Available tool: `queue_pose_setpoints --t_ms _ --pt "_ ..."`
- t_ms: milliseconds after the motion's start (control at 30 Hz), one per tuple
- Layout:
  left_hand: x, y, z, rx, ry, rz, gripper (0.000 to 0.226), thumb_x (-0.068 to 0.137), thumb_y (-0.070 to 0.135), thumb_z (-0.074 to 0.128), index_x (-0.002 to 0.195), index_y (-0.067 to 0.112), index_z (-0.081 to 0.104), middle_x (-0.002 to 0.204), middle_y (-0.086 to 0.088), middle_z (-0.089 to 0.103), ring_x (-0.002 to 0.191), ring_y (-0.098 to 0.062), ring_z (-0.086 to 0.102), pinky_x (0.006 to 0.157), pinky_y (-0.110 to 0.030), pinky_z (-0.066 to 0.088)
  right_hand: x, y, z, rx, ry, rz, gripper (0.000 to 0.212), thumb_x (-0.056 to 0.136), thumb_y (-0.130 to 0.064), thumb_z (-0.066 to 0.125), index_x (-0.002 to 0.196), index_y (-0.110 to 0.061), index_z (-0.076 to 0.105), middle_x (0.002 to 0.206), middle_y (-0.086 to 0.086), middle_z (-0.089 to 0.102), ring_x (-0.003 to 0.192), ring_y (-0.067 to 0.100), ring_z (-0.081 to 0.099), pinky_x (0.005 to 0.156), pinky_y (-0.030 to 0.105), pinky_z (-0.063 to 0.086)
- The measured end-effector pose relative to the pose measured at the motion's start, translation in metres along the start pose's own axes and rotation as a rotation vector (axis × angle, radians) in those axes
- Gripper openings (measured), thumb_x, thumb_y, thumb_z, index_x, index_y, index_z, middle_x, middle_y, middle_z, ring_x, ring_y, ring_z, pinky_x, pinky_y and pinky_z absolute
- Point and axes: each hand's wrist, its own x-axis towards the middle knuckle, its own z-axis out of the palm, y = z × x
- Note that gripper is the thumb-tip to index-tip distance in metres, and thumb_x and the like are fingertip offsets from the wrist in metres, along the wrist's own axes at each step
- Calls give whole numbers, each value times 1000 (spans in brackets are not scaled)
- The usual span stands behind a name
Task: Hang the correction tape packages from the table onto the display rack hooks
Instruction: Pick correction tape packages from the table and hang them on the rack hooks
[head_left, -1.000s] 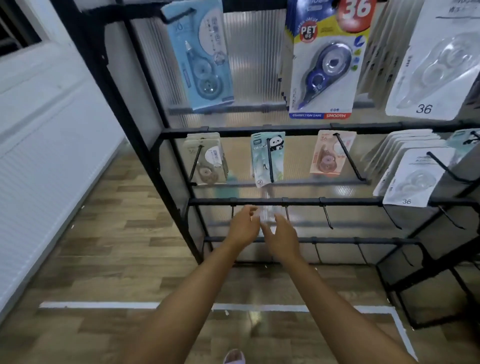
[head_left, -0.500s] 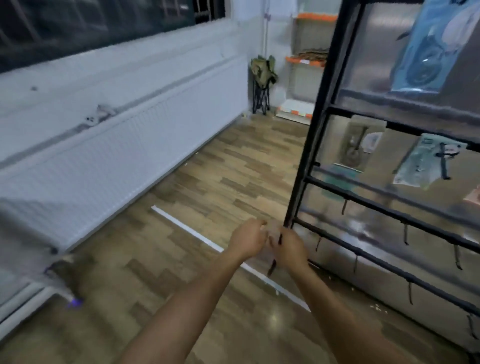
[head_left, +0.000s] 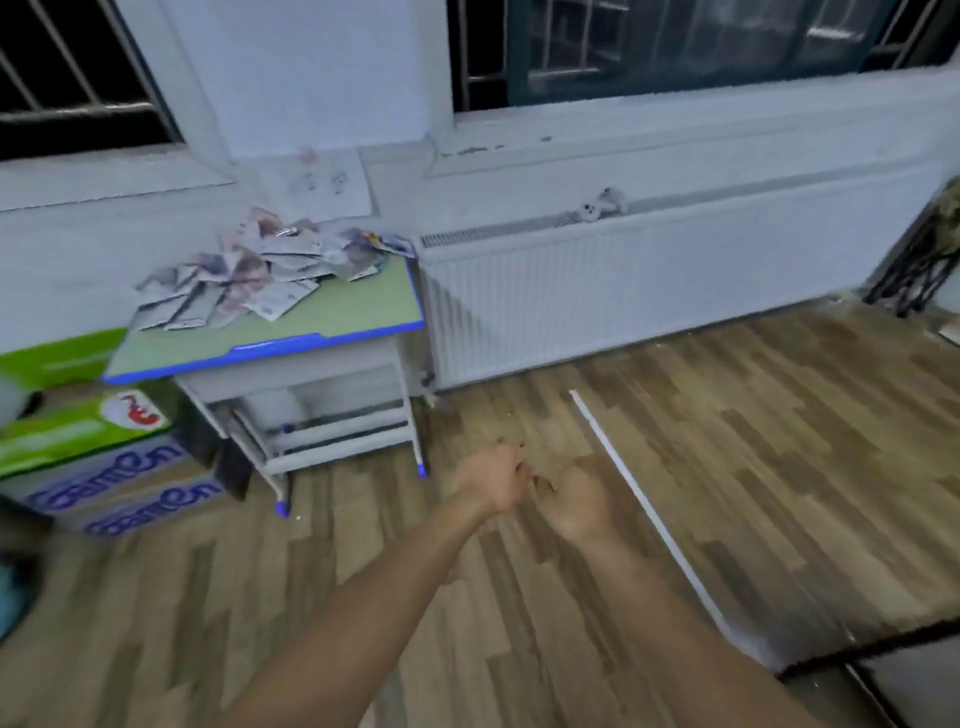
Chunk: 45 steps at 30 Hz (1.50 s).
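Wood-plank flooring (head_left: 779, 441) in mixed brown tones filled the lower frame, crossed by a white floor line (head_left: 639, 499) that ran diagonally toward the bottom right. Behind it stood a white wall with a ribbed panel radiator (head_left: 623, 291) under barred dark windows (head_left: 675, 47). Against that wall, left of the radiator, sat a small desk-style table (head_left: 332, 312) with a pale green top, blue edging and a grey metal frame. Stacked cartons (head_left: 93, 447) in green and white, cut off by the left edge, lay beside it. On the table's far left portion lay a loose heap of correction tape packages (head_left: 249, 275), too blurred to count or read. At lower right a dark edge was cropped by the frame and could not be identified. Both bare forearms reached forward over the floor, well apart from the table. The left hand (head_left: 496, 480) and right hand (head_left: 576, 501) hung close together, fingers loosely curled, with nothing visible in either.
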Motion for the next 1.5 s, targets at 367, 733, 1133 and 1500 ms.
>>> queue_pose_setpoints --t_ms 367,733,1133,1500 --pt "24 -214 -97 -73 204 -446 48 97 32 47 141 13 40 139 -14 48 127 -31 45 103 -40 39 137 -171 147 45 -283 -166 38 93 -21 51 129 -10 55 128 11 59 119 27 54 97 28 41" --pt "114 -366 -183 -84 256 -667 55 97 37 47 146 17 32 151 -9 29 135 -30 34 109 -41 34 299 -290 220 -29 -362 -195 46 96 -27 49 139 -13 42 141 5 47 128 23 44 104 31 34" --pt "199 -594 -298 -68 388 -727 49 97 36 45 142 16 35 152 -11 25 136 -32 29 105 -44 34 441 -451 351 107 -358 -111 43 92 -20 55 132 -7 47 130 17 54 120 30 51 97 33 38" --pt "267 -764 -379 -127 391 -761 58 97 34 49 142 2 33 146 -20 34 134 -36 34 109 -38 27 534 -541 440 380 -239 321 35 88 -28 60 113 -4 56 96 9 64 84 24 62 68 28 46"
